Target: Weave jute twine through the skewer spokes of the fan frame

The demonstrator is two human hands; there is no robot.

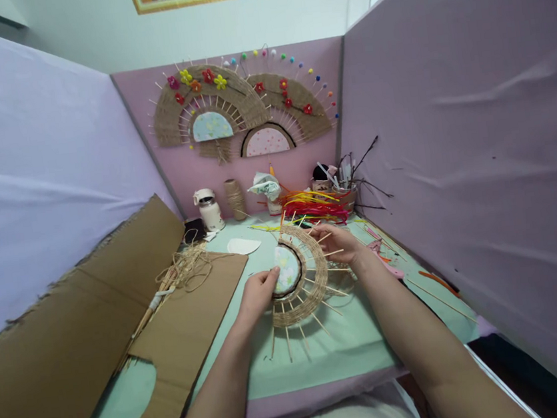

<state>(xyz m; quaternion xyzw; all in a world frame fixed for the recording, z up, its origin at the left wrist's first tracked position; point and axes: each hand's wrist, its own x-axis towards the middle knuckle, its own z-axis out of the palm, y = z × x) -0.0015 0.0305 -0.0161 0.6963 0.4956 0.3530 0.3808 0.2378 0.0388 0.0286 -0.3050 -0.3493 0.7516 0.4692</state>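
Tilted over the table, a half-round woven fan [318,265] has a pale blue patterned half-disc [288,269] at its core, a dark trim and a band of brown twine woven across thin sticks that spread outward. My left hand [258,297] pinches the half-disc, its thumb on the front face. My right hand [337,244] is at the fan's upper right edge among the stick ends, fingers closed and partly hidden behind the sticks; what they hold is unclear. Loose twine [343,281] shows behind the fan below this hand.
Cardboard sheets [213,297] and a twine tangle [189,266] lie left. At the back stand a white bottle [210,211], a twine spool [234,200], red and yellow pipe cleaners [316,206] and a pot of twigs [346,196]. Two finished fans [240,96] hang on the pink panel.
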